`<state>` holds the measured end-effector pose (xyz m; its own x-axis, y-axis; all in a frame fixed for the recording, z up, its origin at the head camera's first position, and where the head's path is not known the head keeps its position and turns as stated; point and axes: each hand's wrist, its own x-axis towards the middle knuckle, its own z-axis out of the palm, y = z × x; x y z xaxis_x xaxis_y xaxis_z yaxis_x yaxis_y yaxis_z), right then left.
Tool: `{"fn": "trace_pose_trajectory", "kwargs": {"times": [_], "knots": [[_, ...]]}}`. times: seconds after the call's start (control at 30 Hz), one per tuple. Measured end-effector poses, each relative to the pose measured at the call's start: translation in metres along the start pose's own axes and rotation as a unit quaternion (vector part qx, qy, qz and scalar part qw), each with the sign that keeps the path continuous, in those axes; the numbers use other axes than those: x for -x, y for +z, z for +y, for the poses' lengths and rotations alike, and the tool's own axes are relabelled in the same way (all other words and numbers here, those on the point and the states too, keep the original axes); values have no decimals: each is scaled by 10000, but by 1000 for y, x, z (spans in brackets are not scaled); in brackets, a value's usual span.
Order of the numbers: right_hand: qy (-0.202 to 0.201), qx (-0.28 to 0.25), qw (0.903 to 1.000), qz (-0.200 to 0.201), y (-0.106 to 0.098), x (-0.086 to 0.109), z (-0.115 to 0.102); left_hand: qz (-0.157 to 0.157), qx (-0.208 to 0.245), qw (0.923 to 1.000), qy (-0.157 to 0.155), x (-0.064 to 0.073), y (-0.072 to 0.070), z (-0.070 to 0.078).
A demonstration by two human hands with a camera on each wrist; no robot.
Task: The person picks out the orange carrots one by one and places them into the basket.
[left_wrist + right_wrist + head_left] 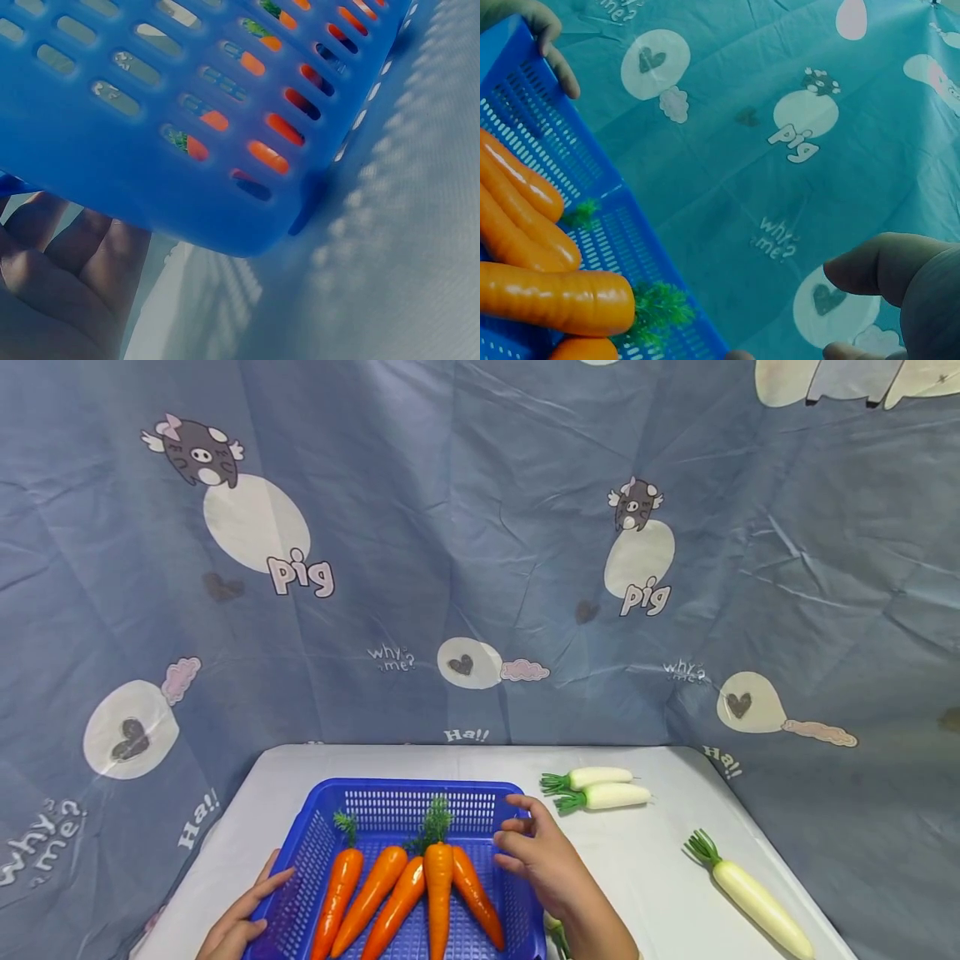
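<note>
A blue plastic basket (397,786) stands on the white table with several orange carrots (438,893) lying in it, their green tops toward the back. My left hand (240,918) grips the basket's left rim, with fingers hooked over the edge in the right wrist view. The left wrist view shows those fingers (97,247) beside the perforated wall. Over the basket's right side hovers my right hand (536,843), fingers spread and loosely bent, holding nothing. Its thumb (862,266) shows apart from the basket in the right wrist view.
Two white radishes (617,795) with green stalks lie behind the right hand. Another radish (761,902) rests near the table's right edge. Partly hidden by my right forearm is more radish greenery (557,935). A blue printed cloth (480,568) hangs around the table.
</note>
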<state>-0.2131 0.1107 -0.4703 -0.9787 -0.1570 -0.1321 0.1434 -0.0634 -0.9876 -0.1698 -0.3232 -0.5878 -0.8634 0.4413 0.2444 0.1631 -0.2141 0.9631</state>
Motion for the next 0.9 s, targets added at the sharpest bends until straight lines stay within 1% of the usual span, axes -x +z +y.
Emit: {"fn": "trace_pose_trajectory", "kwargs": {"times": [0.13, 0.33, 0.5, 0.7, 0.77, 0.9], "knots": [[-63, -19, 9999, 121, -4, 0, -1, 104, -96, 9999, -71, 0, 1, 1], [-54, 120, 9996, 255, -12, 1, -1, 232, -40, 9991, -357, 0, 3, 4], [-48, 233, 9990, 384, -17, 1, 1, 384, -191, 9980, -468, 2, 4, 3], [-83, 287, 9973, 668, -23, 0, 3, 599, -558, 9954, -506, 3, 4, 1], [-57, 223, 9973, 703, -25, 0, 4, 604, -615, 9951, -490, 2, 4, 1], [-23, -10, 9976, 687, -30, 0, 5, 544, -574, 9958, -468, 2, 4, 1]]}}
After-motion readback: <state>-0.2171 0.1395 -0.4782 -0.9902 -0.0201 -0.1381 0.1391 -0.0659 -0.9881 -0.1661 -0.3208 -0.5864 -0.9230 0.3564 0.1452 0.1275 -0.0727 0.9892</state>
